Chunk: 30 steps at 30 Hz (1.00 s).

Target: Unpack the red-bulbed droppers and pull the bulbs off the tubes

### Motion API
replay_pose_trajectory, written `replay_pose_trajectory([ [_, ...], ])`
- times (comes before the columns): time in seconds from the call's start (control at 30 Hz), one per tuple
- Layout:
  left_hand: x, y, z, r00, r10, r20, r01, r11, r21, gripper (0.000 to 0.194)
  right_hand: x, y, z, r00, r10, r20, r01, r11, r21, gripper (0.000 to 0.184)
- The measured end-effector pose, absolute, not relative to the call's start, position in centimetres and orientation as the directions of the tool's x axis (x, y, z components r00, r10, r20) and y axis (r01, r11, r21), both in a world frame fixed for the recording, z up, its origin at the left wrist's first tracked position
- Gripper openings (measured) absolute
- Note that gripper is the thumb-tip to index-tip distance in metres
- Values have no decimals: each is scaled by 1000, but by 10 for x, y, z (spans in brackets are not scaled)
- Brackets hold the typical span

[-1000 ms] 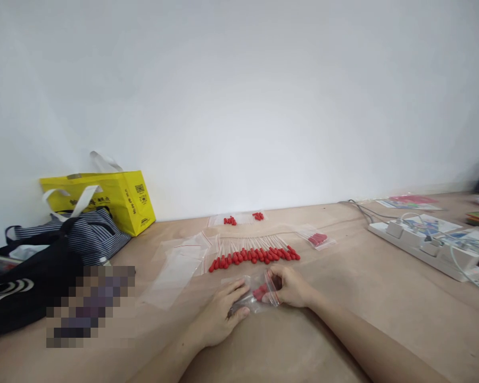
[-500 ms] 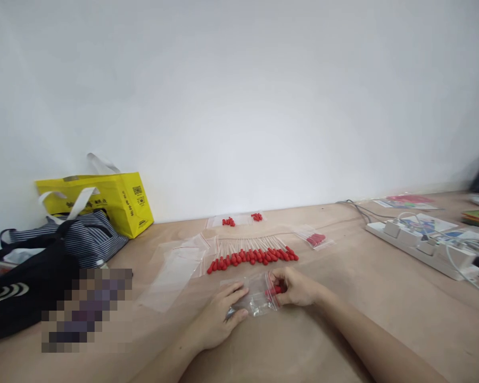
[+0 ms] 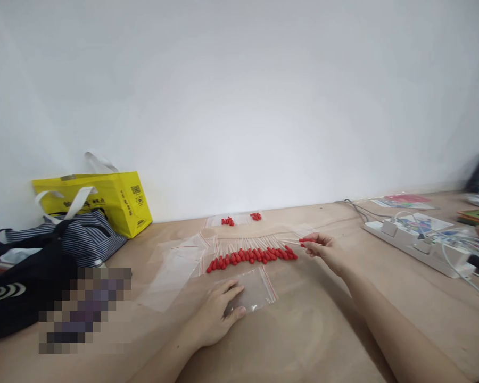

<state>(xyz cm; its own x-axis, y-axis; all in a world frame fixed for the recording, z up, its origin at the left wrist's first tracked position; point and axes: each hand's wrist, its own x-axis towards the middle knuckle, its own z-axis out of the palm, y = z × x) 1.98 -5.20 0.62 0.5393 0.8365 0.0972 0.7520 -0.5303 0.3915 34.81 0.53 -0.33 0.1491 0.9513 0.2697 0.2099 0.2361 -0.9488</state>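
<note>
My left hand (image 3: 217, 314) lies flat with fingers spread on one end of a small clear zip bag (image 3: 255, 290) on the brown tabletop. My right hand (image 3: 323, 249) is raised a little beyond the bag, fingers pinched on red-tipped droppers (image 3: 303, 242) at the right end of a long row of red-tipped droppers (image 3: 250, 254). The small bag of red droppers that lay at the right end is hidden behind this hand.
Empty clear zip bags (image 3: 175, 266) lie left of the row. Two small bags with red pieces (image 3: 239, 218) sit by the wall. A yellow bag (image 3: 104, 199), a striped bag (image 3: 74, 236) and black bag stand left. A white power strip (image 3: 419, 247) with cables lies right.
My right hand has pulled the red-tipped droppers out of the clear bag and carried them up and right to the end of the row. My left hand stays on the bag.
</note>
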Motion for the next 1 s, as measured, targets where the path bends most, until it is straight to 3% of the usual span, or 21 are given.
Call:
replay_pose_trajectory([
  [0.1,21,-47,7,510,835,209,767,-551,330,36,329,13,-15,315,852,419,368,297,-881,33],
  [0.17,20,-42,6,462,843,277,779,-535,327,29,316,18,-20,329,812,481,448,314,-837,29],
  [0.37,11,-28,6,310,907,283,791,-412,452,20,297,29,-28,102,730,676,757,383,-528,22],
  [0.67,3,-20,0,219,958,186,780,-287,556,32,293,35,-32,-22,763,646,821,382,-425,23],
  [0.87,6,-24,7,261,950,173,781,-313,540,13,292,31,-30,-74,775,628,834,393,-387,24],
  [1.0,9,-30,14,295,936,192,766,-352,538,11,293,30,-31,-45,772,634,843,370,-391,27],
])
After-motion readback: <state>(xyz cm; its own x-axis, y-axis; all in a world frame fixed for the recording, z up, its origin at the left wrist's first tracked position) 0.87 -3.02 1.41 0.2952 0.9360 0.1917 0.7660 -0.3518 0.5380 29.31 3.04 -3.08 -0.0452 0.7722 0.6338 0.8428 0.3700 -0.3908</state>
